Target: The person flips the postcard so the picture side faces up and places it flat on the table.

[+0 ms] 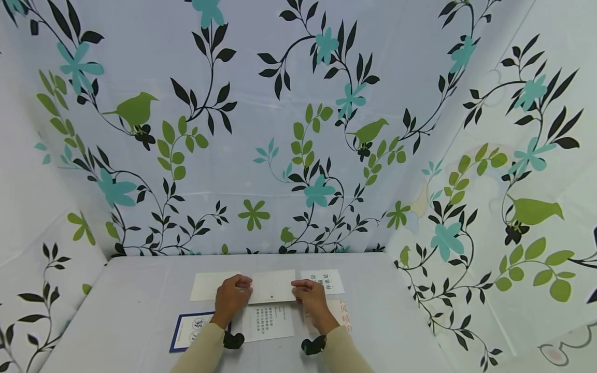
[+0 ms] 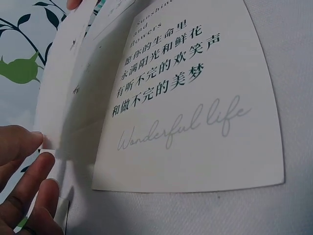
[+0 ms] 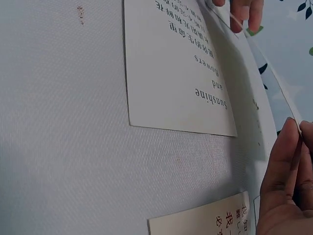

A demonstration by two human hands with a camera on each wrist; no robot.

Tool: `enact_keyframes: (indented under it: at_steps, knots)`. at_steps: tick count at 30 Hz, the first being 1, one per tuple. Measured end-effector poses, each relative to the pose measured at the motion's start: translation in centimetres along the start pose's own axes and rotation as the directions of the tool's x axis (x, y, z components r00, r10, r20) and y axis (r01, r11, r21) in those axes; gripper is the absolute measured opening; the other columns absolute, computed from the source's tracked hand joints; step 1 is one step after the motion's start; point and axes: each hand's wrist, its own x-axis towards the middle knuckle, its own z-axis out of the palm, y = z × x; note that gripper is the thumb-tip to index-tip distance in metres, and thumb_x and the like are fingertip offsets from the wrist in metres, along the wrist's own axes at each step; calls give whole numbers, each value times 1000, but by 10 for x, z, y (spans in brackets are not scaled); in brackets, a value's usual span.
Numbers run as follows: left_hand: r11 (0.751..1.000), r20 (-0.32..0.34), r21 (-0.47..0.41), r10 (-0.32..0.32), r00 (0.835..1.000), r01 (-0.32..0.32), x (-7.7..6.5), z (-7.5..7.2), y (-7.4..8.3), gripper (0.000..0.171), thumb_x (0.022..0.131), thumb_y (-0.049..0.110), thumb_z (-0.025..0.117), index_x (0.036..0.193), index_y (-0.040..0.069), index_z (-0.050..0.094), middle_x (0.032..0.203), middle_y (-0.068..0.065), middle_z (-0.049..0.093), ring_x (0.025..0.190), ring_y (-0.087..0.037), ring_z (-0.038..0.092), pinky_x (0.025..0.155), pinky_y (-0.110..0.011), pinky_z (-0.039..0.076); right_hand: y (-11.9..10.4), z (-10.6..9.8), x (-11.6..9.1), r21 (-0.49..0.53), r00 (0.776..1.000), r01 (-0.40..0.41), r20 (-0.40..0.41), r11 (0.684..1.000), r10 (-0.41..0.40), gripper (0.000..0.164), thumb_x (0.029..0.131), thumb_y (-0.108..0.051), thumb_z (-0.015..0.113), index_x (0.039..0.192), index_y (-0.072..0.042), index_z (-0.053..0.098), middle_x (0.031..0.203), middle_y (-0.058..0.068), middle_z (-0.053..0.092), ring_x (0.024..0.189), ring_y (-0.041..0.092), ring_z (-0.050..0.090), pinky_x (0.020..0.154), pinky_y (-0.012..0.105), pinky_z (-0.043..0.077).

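Both hands hold a plain pale card (image 1: 272,286) by its opposite short ends, tilted up above the table. My left hand (image 1: 232,296) pinches the left end between thumb and fingers, as the left wrist view shows. At the other end my right hand (image 3: 288,186) pinches the edge, its thumb and fingertips meeting on it. Just below, nearer me, lies a printed card (image 2: 190,112) with Chinese lines and the script "Wonderful life". A blue-bordered card (image 1: 192,331) is beside my left wrist. Under my right forearm lies a card with red writing (image 1: 342,313).
Behind my left hand another pale card (image 1: 205,286) lies flat. A card with black characters (image 1: 330,281) sits behind my right hand. The white-covered table (image 1: 126,311) meets a backdrop (image 1: 261,155) of printed leaves, birds and flowers at its far edge.
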Motion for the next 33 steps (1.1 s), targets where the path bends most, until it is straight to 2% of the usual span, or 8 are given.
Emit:
enact_keyframes:
  at_steps: [7,9,15,24,29,33]
  knots:
    - [998,65,-21,-61,996,62,4,-8,-4,17,86,15,72,102,21,74,95,2,71,86,-17,61,77,-33,44,-3,-1,-2,46,999,-27,33,999,26,19,88,-18,74,108,-18,73,104,1,73,90,15,68,79,32,57]
    - [998,72,-25,-58,996,60,4,-11,-5,16,87,15,72,102,22,74,95,2,71,84,-17,59,75,-31,44,-3,0,-2,54,999,-27,42,998,25,20,88,-18,74,108,-18,73,104,1,73,90,16,68,79,32,57]
    - [999,68,-21,-31,997,32,4,-17,-7,16,87,15,72,102,21,75,96,2,72,85,-16,61,76,-30,46,-3,3,0,76,998,-27,59,997,22,21,88,-19,74,109,-18,72,105,2,73,92,16,68,79,32,56]
    - [998,77,-50,-42,996,46,0,-24,-9,17,89,14,70,105,19,75,100,0,72,87,-17,62,77,-32,53,-5,6,-4,67,999,-2,49,998,-2,28,89,-18,74,116,-15,69,108,3,72,92,16,68,80,34,57]
    - [997,80,-57,-50,996,55,-2,-25,-9,17,90,14,69,105,19,76,102,-1,72,89,-17,64,79,-34,54,-3,7,-4,60,999,-2,40,998,-1,28,87,-17,75,115,-13,70,108,4,70,91,16,68,79,33,57]
    - [996,79,-61,-52,996,57,-3,-27,-9,16,91,15,69,103,21,77,104,-1,73,95,-18,65,78,-30,53,-2,5,-4,65,998,-4,57,998,1,26,88,-18,74,113,-14,71,106,4,71,91,16,68,79,32,57]
